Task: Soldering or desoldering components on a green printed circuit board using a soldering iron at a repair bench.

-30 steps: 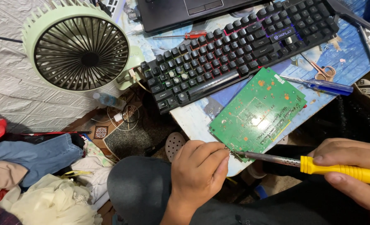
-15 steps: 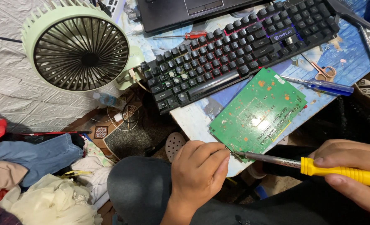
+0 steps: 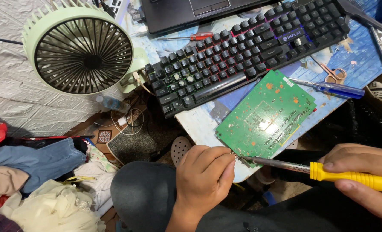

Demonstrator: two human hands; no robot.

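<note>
small white label (image 3: 288, 82) on green circuit board (image 3: 266, 116)

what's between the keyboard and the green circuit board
In the head view, nothing: only a bare strip of the blue patterned table shows between the keyboard and the green circuit board.

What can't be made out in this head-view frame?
- Head view: the joint where the soldering iron tip meets the green circuit board corner is covered by the left hand fingertips.
- The right hand and the iron's yellow handle are cut off by the right edge.
- The laptop is cut off by the top edge.
</note>
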